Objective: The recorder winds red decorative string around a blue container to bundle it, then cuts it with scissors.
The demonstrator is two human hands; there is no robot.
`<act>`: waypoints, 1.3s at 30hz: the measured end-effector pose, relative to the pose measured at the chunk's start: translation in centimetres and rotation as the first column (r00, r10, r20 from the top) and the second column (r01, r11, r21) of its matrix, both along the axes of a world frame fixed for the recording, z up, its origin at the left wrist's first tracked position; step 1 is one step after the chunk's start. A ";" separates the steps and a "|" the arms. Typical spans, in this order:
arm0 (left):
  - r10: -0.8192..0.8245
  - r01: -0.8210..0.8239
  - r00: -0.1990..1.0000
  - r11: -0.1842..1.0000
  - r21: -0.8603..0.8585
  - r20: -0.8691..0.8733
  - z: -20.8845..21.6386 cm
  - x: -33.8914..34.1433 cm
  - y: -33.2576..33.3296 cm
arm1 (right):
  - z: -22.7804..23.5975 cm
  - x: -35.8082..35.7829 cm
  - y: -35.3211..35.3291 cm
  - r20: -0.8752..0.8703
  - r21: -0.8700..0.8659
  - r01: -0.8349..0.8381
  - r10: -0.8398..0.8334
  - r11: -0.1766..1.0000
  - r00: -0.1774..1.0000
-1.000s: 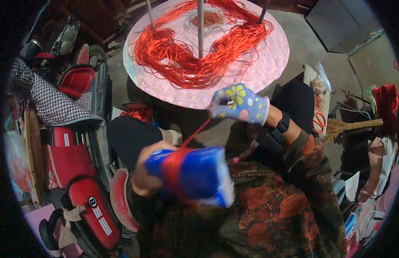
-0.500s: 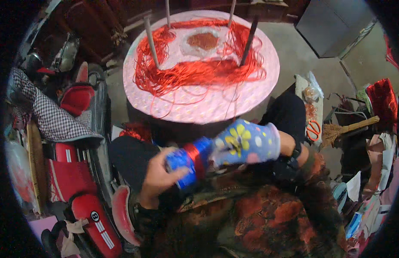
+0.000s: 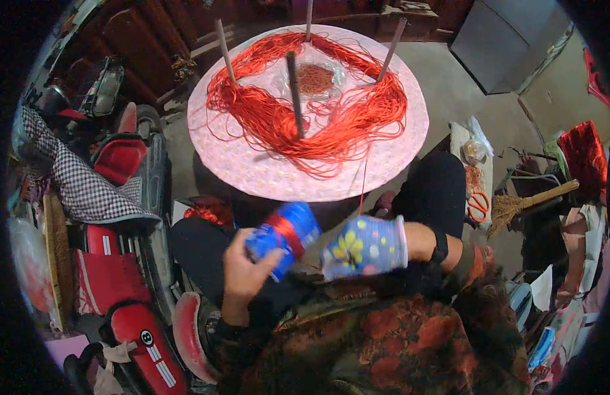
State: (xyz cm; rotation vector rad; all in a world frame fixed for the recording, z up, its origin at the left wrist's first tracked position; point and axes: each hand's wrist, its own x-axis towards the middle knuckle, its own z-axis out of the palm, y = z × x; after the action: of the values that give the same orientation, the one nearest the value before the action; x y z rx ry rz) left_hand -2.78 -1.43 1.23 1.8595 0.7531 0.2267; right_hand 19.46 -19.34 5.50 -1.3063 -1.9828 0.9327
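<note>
My left hand [image 3: 244,271] grips a blue cylinder [image 3: 300,220] with a band of red cord [image 3: 286,234] wound round its middle. A blue cover with flowers and dots, like a sock or mitt, hides the fingers of my right hand [image 3: 364,249]. From the round pink table a taut strand of red cord [image 3: 364,184] runs down to this covered hand, and a thin line continues toward the cylinder. On the table [image 3: 226,168] a large loose skein of red cord [image 3: 377,122] lies around several upright rods, the nearest a dark rod [image 3: 296,99].
Inside the skein sits a clear plastic bag of reddish-brown material [image 3: 315,79]. Orange-handled scissors [image 3: 478,206] lie on a narrow bench at right, beside a straw broom [image 3: 525,204]. A red ride-on vehicle [image 3: 144,339] and checked cloth [image 3: 88,181] crowd the left.
The table's rods and skein have turned, bringing one dark rod to the front middle. My covered right hand has moved lower and slightly away from the cylinder, which my left hand still holds.
</note>
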 end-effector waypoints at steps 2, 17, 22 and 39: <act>-0.190 0.170 0.981 0.932 -0.320 -0.031 0.3 0.0 -0.9 | 0.5 1.5 1.9 -0.008 -0.051 0.113 -0.114 0.992 0.993; 0.057 0.014 0.974 0.951 -0.310 0.220 -1.0 0.6 -1.2 | 0.7 -0.7 1.1 0.298 -0.009 0.125 -0.117 0.992 0.947; -0.198 0.289 0.952 0.825 -0.485 0.232 1.1 -0.9 -1.4 | -2.6 2.5 3.4 -0.173 -0.064 0.286 -0.293 0.956 0.940; -0.269 0.328 0.944 0.821 -0.467 0.191 0.5 -2.2 -0.5 | -2.0 1.9 3.1 -0.161 -0.102 0.401 -0.413 0.910 0.896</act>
State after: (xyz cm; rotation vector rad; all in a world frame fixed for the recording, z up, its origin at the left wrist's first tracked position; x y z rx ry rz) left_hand -5.01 -1.96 1.69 1.4283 0.3766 -0.0609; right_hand 21.34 -16.25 3.50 -1.5397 -1.4716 0.8779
